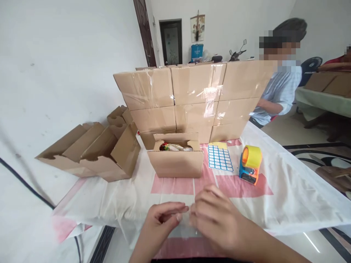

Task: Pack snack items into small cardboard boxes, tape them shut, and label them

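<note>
My left hand (163, 223) is above the front of the cloth-covered table, its thumb and fingers drawn close together. Beside it is my right hand (218, 218), fingers curled inward and slightly blurred. A faint see-through patch shows between and below the fingertips; I cannot make out what it is. Beyond the hands stands an open cardboard box (177, 164), its flaps up, with a shiny clear-wrapped item (175, 147) inside. To its right lie a sheet of blue-bordered labels (220, 157) and an orange and blue tape dispenser (249, 171) with a yellow roll.
Several open empty boxes (109, 155) are grouped at the left by the wall. A stack of taped cardboard boxes (197, 87) rises at the table's back. A co-worker (285, 80) is at the right beyond the table. More boxes (326, 82) rest on another table.
</note>
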`<control>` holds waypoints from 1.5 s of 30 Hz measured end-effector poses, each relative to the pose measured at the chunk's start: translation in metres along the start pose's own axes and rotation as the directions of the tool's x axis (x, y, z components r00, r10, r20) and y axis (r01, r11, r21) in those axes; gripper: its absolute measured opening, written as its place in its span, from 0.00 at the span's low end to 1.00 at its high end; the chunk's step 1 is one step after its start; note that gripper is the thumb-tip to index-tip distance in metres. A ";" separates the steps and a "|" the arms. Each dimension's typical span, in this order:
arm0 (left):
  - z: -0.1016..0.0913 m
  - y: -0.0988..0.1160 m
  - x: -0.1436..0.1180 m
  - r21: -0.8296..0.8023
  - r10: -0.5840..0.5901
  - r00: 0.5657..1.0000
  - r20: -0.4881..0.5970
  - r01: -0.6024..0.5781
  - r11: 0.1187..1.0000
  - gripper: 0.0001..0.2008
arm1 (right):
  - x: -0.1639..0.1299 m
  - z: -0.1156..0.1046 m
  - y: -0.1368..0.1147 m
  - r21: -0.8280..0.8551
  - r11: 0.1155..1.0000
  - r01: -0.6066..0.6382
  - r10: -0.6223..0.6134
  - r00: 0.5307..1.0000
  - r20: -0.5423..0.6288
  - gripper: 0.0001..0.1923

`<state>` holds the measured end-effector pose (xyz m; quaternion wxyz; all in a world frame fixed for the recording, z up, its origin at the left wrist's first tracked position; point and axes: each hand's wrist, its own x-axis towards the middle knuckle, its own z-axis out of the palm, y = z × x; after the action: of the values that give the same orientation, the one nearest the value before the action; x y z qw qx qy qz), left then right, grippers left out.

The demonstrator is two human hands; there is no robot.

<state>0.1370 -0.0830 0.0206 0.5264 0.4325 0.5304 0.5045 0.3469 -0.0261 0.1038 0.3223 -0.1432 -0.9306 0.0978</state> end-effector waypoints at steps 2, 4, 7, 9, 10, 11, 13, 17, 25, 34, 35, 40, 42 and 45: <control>-0.021 0.002 0.015 -0.145 -0.036 0.998 -0.057 0.028 0.989 0.22 | -0.002 -0.002 0.006 0.031 0.994 0.106 -0.106 0.994 0.004 0.11; -0.042 0.007 0.034 -0.187 0.047 0.960 -0.275 -0.101 0.977 0.22 | -0.002 -0.007 0.014 0.150 0.981 0.122 -0.120 0.992 -0.024 0.09; -0.062 0.024 0.066 0.199 0.348 0.802 -0.486 -0.286 0.937 0.15 | 0.000 -0.016 0.030 0.322 0.947 -0.014 0.022 1.000 -0.021 0.04; -0.067 0.041 0.088 0.565 0.627 0.680 -0.379 -0.367 0.739 0.11 | 0.003 -0.022 0.042 0.383 0.912 -0.145 0.136 0.989 0.050 0.06; -0.068 0.050 0.100 0.697 0.736 0.620 -0.273 -0.400 0.595 0.11 | 0.004 -0.024 0.048 0.399 0.894 -0.203 0.179 0.979 0.096 0.08; -0.068 0.059 0.112 0.782 0.806 0.569 -0.164 -0.423 0.458 0.12 | 0.006 -0.027 0.054 0.411 0.877 -0.248 0.210 0.968 0.137 0.10; -0.068 0.074 0.136 0.862 0.820 0.572 -0.001 -0.415 0.291 0.21 | 0.009 -0.031 0.063 0.439 0.843 -0.311 0.253 0.949 0.186 0.13; -0.072 0.085 0.171 0.907 0.547 0.829 0.119 -0.315 0.280 0.40 | 0.023 -0.039 0.078 0.482 0.795 -0.369 0.292 0.929 0.229 0.11; -0.067 0.068 0.164 0.904 0.557 0.827 0.077 -0.293 0.310 0.22 | 0.047 -0.030 0.118 0.548 0.805 -0.230 0.314 0.947 -0.065 0.08; -0.048 0.077 0.151 0.990 0.626 0.775 0.083 -0.138 0.040 0.13 | 0.077 -0.050 0.138 0.829 0.486 -0.276 0.446 0.894 0.036 0.08; -0.046 0.084 0.152 0.989 0.625 0.774 0.098 -0.147 0.026 0.16 | 0.081 -0.055 0.141 0.876 0.397 -0.272 0.433 0.898 0.083 0.09; -0.038 0.115 0.164 0.898 0.369 0.828 0.422 -0.438 -0.044 0.40 | 0.088 -0.070 0.153 0.899 0.300 -0.319 0.463 0.873 0.155 0.08; -0.034 0.120 0.172 0.881 0.286 0.841 0.459 -0.473 -0.024 0.45 | 0.086 -0.072 0.155 0.861 0.350 -0.370 0.470 0.864 0.180 0.07; -0.030 0.121 0.181 0.902 0.280 0.866 0.414 -0.431 -0.001 0.47 | 0.082 -0.076 0.159 0.802 0.447 -0.397 0.506 0.851 0.139 0.07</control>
<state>0.0855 0.1074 0.1161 -0.0120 0.8154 0.5677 0.1128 0.3648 0.1573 0.1656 0.3683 -0.2285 -0.6877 0.5824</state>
